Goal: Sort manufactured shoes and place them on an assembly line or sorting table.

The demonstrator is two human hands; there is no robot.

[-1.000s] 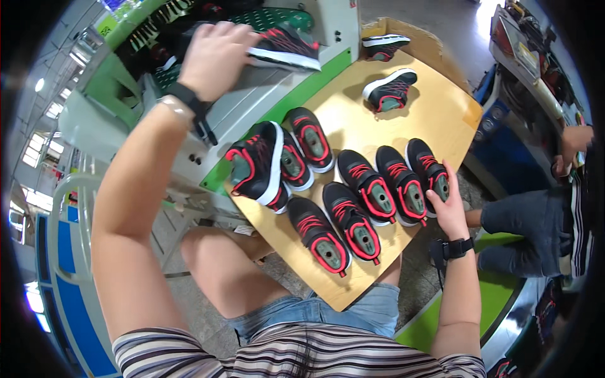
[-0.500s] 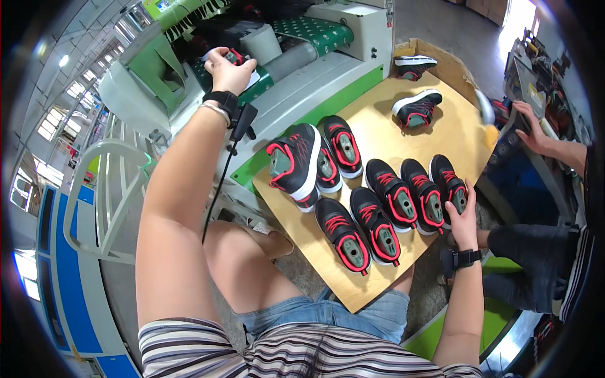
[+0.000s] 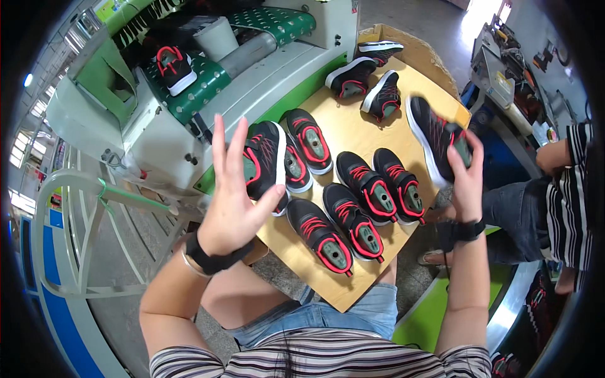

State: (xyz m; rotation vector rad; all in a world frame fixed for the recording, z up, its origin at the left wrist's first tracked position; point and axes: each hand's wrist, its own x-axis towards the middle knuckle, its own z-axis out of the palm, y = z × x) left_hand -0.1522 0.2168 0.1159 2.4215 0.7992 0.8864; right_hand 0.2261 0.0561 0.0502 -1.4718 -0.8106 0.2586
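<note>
My right hand (image 3: 467,175) holds a black shoe with red trim and a white sole (image 3: 437,137), lifted off the right edge of the wooden board (image 3: 353,135). My left hand (image 3: 234,200) is raised with fingers spread and holds nothing; it hovers in front of a black and red shoe (image 3: 265,160) at the board's left side. Several more black and red shoes (image 3: 362,201) lie in rows on the board. One shoe (image 3: 171,66) sits on the green dotted conveyor belt (image 3: 205,88) at the upper left.
A white and green machine (image 3: 252,63) runs along the board's far side. A cardboard box (image 3: 409,47) sits at the board's far end. Another person in a striped top (image 3: 567,183) sits at the right. White metal railing (image 3: 75,233) stands at the left.
My left hand has come back from the conveyor, leaving a shoe on it, and now hovers open over the board. My right hand has picked up the rightmost shoe from the board.
</note>
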